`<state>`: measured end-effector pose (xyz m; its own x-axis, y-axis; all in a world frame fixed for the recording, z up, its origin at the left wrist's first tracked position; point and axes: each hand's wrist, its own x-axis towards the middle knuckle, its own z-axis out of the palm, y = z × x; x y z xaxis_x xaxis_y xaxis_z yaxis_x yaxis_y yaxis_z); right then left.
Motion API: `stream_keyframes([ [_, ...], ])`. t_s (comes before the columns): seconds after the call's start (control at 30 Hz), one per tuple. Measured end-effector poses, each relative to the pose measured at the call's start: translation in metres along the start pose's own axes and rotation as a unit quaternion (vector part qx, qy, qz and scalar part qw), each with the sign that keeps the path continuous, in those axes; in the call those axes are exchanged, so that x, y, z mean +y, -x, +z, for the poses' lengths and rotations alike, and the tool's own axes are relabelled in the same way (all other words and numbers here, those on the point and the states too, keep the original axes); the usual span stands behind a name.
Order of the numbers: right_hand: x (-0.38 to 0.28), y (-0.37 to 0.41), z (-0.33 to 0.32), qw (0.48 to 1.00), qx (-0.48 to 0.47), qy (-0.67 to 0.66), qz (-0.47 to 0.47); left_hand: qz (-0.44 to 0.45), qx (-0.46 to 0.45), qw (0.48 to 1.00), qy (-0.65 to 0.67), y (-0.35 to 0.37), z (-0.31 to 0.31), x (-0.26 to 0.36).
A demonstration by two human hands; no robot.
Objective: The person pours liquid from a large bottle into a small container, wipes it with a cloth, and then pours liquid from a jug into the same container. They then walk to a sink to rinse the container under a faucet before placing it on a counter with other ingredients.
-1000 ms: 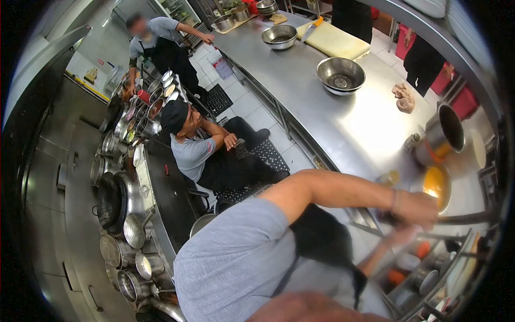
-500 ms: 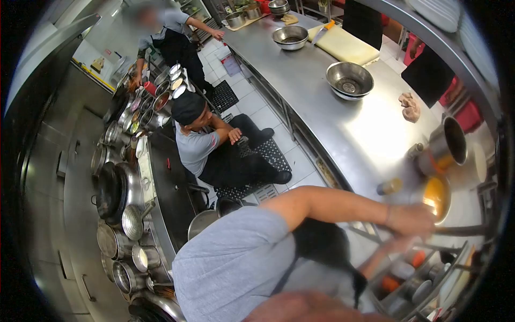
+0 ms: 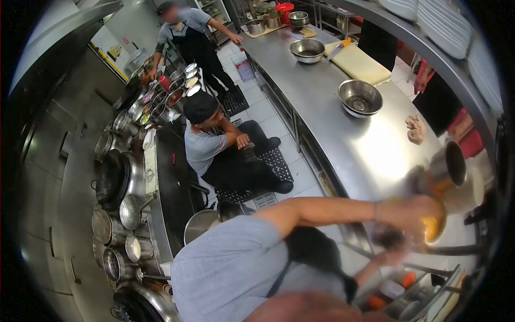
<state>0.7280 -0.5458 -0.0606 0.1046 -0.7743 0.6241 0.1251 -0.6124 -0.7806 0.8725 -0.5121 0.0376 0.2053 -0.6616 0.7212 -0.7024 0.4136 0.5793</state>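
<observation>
Person's L hand (image 3: 412,216) is out at end of a bare arm, over the near edge of a bowl of yellow-orange stuff (image 3: 433,224) at the R side of view. Motion blur there, so can't tell if fingers are wide, narrow or gripping sth. R hand (image 3: 394,256) is lower, nr the L one; also blurred, fingers can't be made out. Btwn the two is a dark blurred item (image 3: 388,236); can't tell which hand, if either, has it.

Just beyond the bowl: tall steel pot (image 3: 440,170) & pale tub (image 3: 468,194), close tog. Farther along the steel table (image 3: 314,99): pinkish lump (image 3: 414,130), prob. raw meat, then a steel bowl (image 3: 346,97), then a cutting board (image 3: 365,65) w/ an orange-handled knife (image 3: 338,50) at its far end.

Bottom R, a rack w/ orange-red items (image 3: 409,279). Co-worker in a dark cap (image 3: 214,145) sits low btwn table & stove side; another co-worker (image 3: 193,45) stands farther off, one hand at table edge.
</observation>
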Motion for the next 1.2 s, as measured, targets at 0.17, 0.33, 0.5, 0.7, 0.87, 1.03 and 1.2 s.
stream_keyframes([
  [0.17, -0.018, -0.002, 0.007, 1.0, -0.013, -0.02, -0.019, -0.235, 0.092, 0.965, -0.068, 0.025, -0.048, -0.044],
  [0.33, -0.011, -0.003, 0.011, 0.999, -0.008, -0.026, -0.019, -0.366, 0.046, 0.928, -0.061, 0.059, -0.035, -0.071],
  [0.5, -0.007, 0.0, 0.006, 1.0, -0.002, -0.009, 0.002, -0.385, 0.001, 0.921, -0.057, 0.066, -0.014, -0.088],
  [0.7, -0.023, -0.002, 0.013, 1.0, 0.026, 0.002, 0.007, -0.375, -0.021, 0.926, -0.042, 0.079, 0.001, -0.105],
  [0.87, -0.007, -0.001, 0.006, 1.0, 0.008, -0.01, -0.009, -0.368, -0.021, 0.929, -0.018, 0.082, 0.008, -0.105],
  [1.03, -0.001, 0.002, 0.004, 0.999, 0.02, 0.007, 0.031, -0.355, -0.01, 0.935, -0.014, 0.084, 0.015, -0.111],
  [1.2, -0.004, -0.001, 0.006, 0.999, 0.012, 0.013, -0.031, -0.316, -0.002, 0.948, -0.039, 0.092, 0.031, -0.115],
])
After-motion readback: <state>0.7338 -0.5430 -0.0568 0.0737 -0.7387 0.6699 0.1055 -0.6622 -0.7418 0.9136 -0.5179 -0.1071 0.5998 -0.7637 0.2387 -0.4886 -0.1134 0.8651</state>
